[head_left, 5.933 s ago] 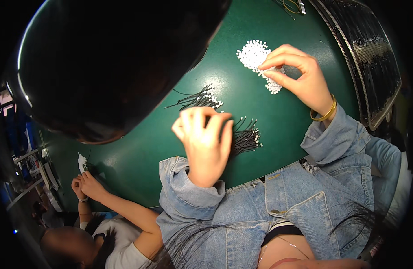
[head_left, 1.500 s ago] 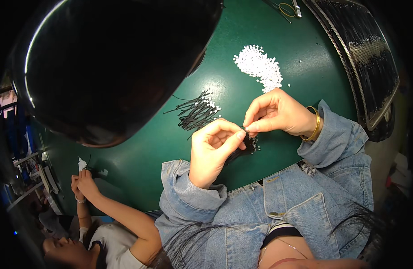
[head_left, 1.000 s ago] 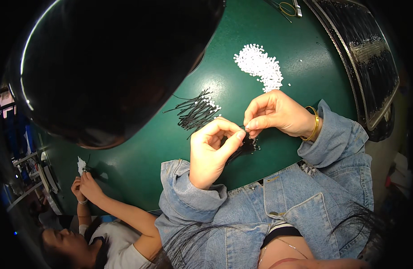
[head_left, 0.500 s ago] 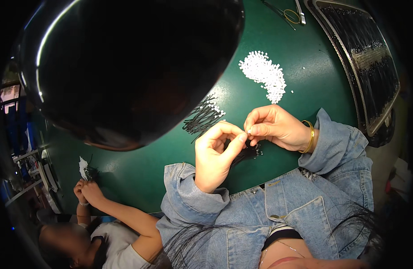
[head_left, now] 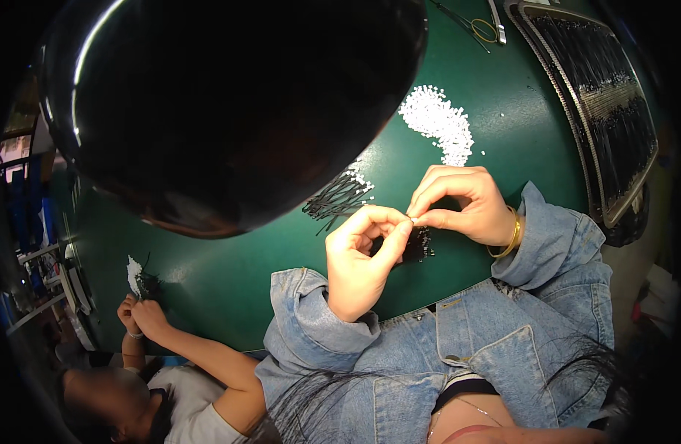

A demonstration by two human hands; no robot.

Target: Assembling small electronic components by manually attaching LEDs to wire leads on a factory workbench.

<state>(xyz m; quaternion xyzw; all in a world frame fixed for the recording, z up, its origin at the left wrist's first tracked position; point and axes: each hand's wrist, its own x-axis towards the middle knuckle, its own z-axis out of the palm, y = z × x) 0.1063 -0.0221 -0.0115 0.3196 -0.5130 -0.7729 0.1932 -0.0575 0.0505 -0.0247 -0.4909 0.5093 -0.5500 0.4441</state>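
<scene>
My left hand (head_left: 364,251) and my right hand (head_left: 466,206) meet fingertip to fingertip above the table. A tiny white plastic connector (head_left: 414,220) shows at the pinched thumb and forefinger of the right hand. The left thumb and forefinger are pressed together right beside it; what they grip is hidden. Below the hands lies a bunch of black wires (head_left: 422,248) with small shiny ends, partly covered by my fingers. Left of them is a pile of black wires with white connectors on their ends (head_left: 334,198). Beyond the right hand, loose white connectors (head_left: 438,118) form a curved heap.
A large glossy black lamp-like dome (head_left: 229,111) hangs over the upper left. At right stands a tray of black wires (head_left: 595,89). Tweezers (head_left: 497,26) and a yellow ring (head_left: 484,30) lie at the far edge. A co-worker's hands (head_left: 142,314) work at lower left.
My right hand's fingers have arched higher, and its thumb has straightened toward the left fingertips. The left hand has shifted slightly right. The view has moved a little, with the black dome reaching further right.
</scene>
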